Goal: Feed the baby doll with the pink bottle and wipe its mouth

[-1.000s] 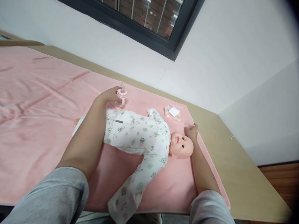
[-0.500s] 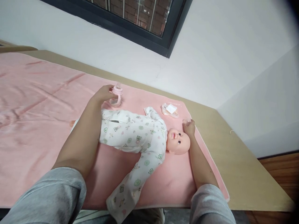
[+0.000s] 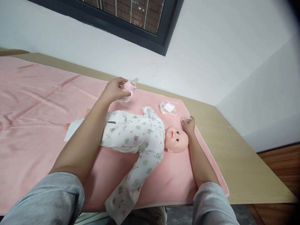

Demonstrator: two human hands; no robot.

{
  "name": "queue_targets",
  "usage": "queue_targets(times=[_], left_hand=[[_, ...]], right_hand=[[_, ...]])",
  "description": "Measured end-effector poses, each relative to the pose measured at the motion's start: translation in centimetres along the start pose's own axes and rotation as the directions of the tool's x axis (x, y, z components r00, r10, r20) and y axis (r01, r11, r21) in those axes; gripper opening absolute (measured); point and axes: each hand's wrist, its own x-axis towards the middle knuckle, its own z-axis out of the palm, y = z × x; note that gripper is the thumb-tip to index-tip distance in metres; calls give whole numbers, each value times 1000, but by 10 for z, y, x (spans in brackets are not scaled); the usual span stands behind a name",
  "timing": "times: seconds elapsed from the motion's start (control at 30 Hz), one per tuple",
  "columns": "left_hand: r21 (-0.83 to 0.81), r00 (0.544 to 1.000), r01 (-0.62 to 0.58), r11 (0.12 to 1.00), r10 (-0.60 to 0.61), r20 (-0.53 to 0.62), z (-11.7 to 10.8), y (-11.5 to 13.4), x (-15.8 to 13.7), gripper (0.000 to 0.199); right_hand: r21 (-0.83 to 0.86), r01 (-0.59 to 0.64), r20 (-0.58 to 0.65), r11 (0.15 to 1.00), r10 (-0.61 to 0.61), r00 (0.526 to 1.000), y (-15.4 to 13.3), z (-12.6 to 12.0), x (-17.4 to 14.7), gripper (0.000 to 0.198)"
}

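Note:
My left hand (image 3: pixel 116 90) is closed round a pink baby bottle (image 3: pixel 129 89) with a clear teat, tilted to the right above the far part of the pink blanket (image 3: pixel 42 103). My right hand (image 3: pixel 189 125), beyond the doll's head, grips a small clear cap (image 3: pixel 186 119), partly hidden by the fingers. Between my arms a baby doll (image 3: pixel 177 140) lies on its back, head to the right, in a white patterned outfit (image 3: pixel 133 132). One sleeve hangs over the near table edge. My left forearm crosses over the doll's legs.
A small clear plastic packet with a white label (image 3: pixel 168 108) lies on the blanket beyond the doll. The wooden table (image 3: pixel 236 162) shows along the blanket's right and far sides. Behind it rise a white wall (image 3: pixel 199 68) and a dark window frame (image 3: pixel 161 47).
My left hand has lifted the bottle and carried it to the right, tipping it rightward. My right hand stays by the doll's head, still holding the cap. The view has shifted slightly.

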Motion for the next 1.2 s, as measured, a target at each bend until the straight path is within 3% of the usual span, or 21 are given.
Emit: queue_targets(times=[0.2,0.3,0.4,0.5,0.67,0.77,0.9,1.07,1.2], left_hand=[[-34,979,-196,980,197,46,35,48,-23,62],[25,952,-306,952,305,38,47,65,-36,64],[101,909,-417,903,416,37,57,77,-49,63],[159,869,-494,855,492,55,66,86,-62,61],[175,818,-574,800,568,86,75,95,-78,59],[193,820,-571,798,568,75,75,98,-82,60],[211,823,-564,799,565,63,73,103,-86,60],[203,762,-627,752,646,-39,77,109,-95,58],[157,743,-649,745,664,-79,85,111,-101,56]], right_hand=[[327,52,-16,944,-49,999,-61,-16,-8,76],[474,146,11,868,-171,985,-106,-28,-25,69],[543,297,33,785,-373,927,-147,-38,-55,65],[556,374,64,742,-487,871,-173,-41,-86,67],[559,403,139,724,-562,816,-189,-35,-116,70],[548,399,189,736,-573,798,-192,-32,-126,70],[576,395,205,715,-594,778,-198,-30,-140,84],[595,462,101,658,-632,768,-205,-28,-148,99],[594,514,5,619,-642,767,-208,-26,-147,107]])
